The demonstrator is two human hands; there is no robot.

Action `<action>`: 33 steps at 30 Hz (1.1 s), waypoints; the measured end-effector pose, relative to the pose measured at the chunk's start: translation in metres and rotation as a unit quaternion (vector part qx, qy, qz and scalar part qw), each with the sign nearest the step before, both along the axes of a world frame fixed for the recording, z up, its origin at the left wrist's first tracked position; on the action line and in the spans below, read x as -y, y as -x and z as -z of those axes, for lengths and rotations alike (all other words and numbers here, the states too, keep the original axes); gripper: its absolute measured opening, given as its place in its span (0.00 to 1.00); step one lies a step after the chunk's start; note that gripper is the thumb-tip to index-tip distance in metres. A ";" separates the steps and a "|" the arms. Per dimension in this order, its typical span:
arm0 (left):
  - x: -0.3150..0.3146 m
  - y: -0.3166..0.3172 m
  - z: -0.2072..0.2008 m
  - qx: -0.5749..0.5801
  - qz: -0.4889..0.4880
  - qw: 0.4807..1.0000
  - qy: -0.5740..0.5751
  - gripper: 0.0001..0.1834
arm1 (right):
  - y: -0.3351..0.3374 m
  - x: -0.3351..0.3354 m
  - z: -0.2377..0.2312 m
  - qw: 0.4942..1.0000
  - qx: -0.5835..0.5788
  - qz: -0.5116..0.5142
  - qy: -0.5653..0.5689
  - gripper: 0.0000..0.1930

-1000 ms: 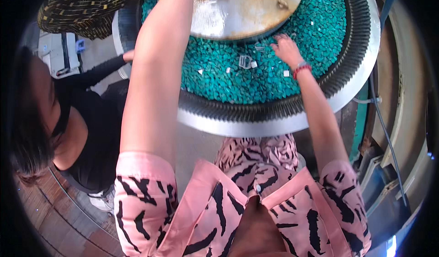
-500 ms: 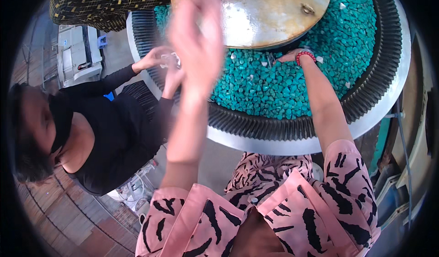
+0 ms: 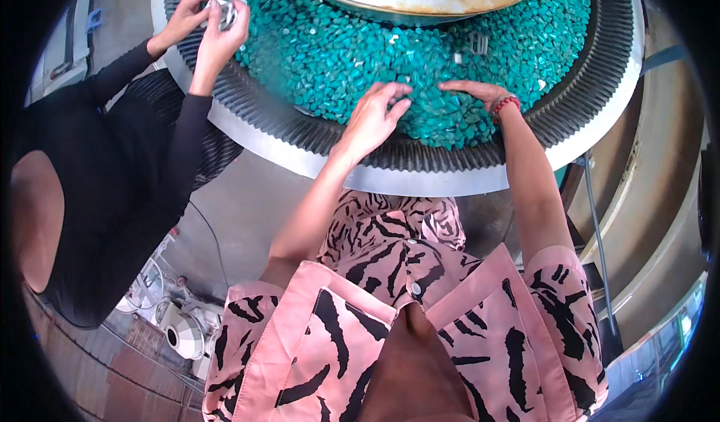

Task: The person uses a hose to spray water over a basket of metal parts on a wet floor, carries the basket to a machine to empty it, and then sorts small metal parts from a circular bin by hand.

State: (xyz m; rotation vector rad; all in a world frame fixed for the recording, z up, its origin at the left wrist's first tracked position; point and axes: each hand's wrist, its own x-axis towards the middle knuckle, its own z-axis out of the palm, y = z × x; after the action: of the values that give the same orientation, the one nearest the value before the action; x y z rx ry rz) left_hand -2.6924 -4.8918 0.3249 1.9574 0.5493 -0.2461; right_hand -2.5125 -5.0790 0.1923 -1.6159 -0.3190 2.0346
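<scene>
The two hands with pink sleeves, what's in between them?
In the head view, small teal-green stones, some blurred, lie between the left hand and the right hand.

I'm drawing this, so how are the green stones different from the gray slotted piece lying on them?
The green stones are rounded lumps, while the gray slotted piece has bars with gaps between. Each stone is smaller than the slotted piece. The stones are bright green; the slotted piece is gray. Both are inside the round tub.
</scene>
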 end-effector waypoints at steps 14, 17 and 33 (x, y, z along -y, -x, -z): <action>0.015 0.005 -0.034 0.250 -0.043 0.967 -0.027 0.19 | 0.102 -0.061 -0.109 0.514 -0.531 0.634 -0.230 0.22; 0.002 0.032 -0.027 0.141 -0.070 0.986 0.052 0.10 | 0.112 -0.047 -0.096 0.609 -0.468 0.623 -0.147 0.21; -0.100 0.016 -0.022 -0.094 -0.079 0.992 -0.014 0.13 | 0.107 -0.126 -0.075 0.991 0.114 -0.032 -0.064 0.14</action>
State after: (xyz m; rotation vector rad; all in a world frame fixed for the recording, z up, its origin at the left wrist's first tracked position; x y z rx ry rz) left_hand -2.7084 -4.7914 0.3469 1.9169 0.8318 -0.3258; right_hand -2.6196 -4.9526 0.2677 -1.7788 -0.5792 1.8359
